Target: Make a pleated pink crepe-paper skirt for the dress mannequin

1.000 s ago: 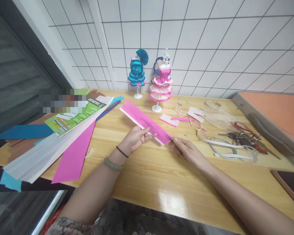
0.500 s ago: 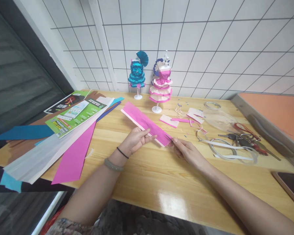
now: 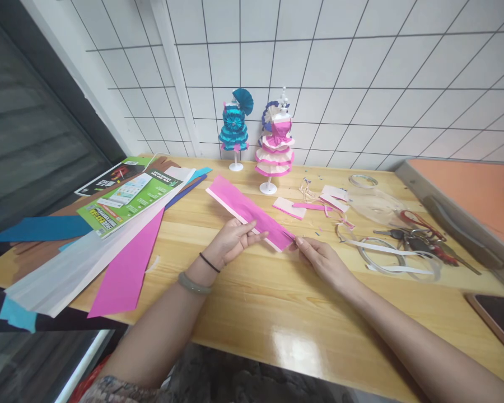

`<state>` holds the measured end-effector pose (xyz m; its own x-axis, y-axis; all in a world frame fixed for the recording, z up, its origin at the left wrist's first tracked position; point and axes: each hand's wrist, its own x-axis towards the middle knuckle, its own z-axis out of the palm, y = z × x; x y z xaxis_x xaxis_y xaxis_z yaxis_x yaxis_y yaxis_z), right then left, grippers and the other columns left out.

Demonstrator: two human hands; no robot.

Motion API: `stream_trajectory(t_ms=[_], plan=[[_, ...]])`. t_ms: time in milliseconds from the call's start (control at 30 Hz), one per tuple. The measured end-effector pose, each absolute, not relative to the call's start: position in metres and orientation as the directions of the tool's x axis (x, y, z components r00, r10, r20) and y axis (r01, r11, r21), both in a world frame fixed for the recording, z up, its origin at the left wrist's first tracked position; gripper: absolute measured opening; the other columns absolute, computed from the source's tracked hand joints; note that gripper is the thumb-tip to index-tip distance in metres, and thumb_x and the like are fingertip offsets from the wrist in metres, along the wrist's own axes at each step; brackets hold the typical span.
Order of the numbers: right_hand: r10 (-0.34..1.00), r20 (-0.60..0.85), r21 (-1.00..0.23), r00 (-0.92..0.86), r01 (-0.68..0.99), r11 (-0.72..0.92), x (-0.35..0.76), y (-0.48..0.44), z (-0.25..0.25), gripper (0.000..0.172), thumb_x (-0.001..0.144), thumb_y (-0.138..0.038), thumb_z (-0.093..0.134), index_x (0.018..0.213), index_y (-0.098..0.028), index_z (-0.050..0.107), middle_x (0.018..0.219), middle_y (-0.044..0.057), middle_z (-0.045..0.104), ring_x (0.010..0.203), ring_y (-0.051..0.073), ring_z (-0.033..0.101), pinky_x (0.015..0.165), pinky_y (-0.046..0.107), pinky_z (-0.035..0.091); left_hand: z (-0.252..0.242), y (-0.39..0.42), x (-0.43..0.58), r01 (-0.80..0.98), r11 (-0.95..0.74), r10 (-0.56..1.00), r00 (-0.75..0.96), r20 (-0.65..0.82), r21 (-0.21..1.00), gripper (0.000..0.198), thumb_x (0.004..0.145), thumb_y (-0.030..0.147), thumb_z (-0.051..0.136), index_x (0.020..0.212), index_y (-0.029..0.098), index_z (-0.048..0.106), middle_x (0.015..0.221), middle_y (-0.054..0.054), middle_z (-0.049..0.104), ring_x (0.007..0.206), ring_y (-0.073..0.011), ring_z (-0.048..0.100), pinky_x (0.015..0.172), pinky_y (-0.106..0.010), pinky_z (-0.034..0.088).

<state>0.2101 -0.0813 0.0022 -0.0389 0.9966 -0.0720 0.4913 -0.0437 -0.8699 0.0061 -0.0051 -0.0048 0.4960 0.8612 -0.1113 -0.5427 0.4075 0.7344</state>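
Note:
A strip of pink crepe paper with a white edge lies slantwise above the table. My left hand grips its lower edge, thumb on top and fingers beneath. At the strip's right end my right hand is closed around small scissors; their thin dark blades lie over the pink paper, and the handles are hidden in my fingers. Beyond the strip stands a mannequin in a pink and white paper dress. To its left is another mannequin in a teal paper dress.
Long crepe paper sheets and a green printed package are piled at the left. Paper offcuts, a wire coil, keys and clear tape rolls lie right. A phone rests near the right edge.
The scissors' blades have shifted slightly up and left over the strip's right end, and my right fingers have drawn closer together. My left hand keeps its hold.

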Motion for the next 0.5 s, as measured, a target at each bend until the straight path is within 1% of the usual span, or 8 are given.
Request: stream_trajectory(t_ms=[233,500], plan=[[0.996,-0.076,-0.842,-0.045,0.537,-0.040,0.2106,-0.0817,0.0039,0.051,0.086,-0.059,0.034,0.078,-0.016,0.060,0.058,-0.004,0.035,0.055,0.012,0.033,0.053,0.025,0.027,-0.0047,-0.0050,0.0056,-0.542,0.409,0.859,0.500,-0.110,0.734,0.011,0.072,0.008,0.068,0.073,0.010,0.057,0.066,0.000,0.060,0.067,-0.0096,0.061,0.088,-0.040,0.052],[0.997,-0.066,-0.843,-0.044,0.537,-0.032,0.2118,-0.0805,0.0002,0.052,0.086,-0.060,0.033,0.078,-0.016,0.060,0.057,-0.004,0.034,0.054,0.012,0.034,0.053,0.025,0.027,-0.0043,-0.0052,0.0062,-0.540,0.410,0.862,0.492,-0.120,0.735,0.013,0.071,0.008,0.068,0.070,0.010,0.056,0.062,0.002,0.059,0.064,-0.0090,0.060,0.088,-0.040,0.051]])
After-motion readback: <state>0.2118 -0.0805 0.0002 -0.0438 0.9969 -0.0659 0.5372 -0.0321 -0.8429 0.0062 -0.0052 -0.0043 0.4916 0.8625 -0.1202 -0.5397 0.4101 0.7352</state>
